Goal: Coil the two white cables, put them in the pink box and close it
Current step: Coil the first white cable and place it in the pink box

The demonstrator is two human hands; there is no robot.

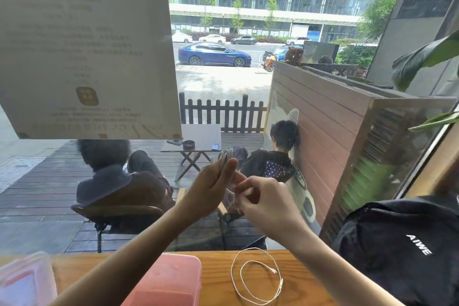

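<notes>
Both hands are raised in front of the window. My left hand (213, 187) grips a bundle of white cable loops (224, 158) that stick up above the fist. My right hand (260, 197) pinches the loose end of that same cable (232, 200), which runs between the two hands. A second white cable (257, 277) lies in a loose ring on the wooden counter (218, 278), below my right forearm. The pink box (171, 278) stands on the counter under my left forearm, left of the ring. Its clear lid (24, 278) lies apart at the far left.
A black backpack (402, 251) with white lettering sits on the right of the counter. Straight ahead is a window pane with a paper notice (87, 45) stuck on it. Two people sit on chairs outside. A green plant leaf (427, 57) hangs at upper right.
</notes>
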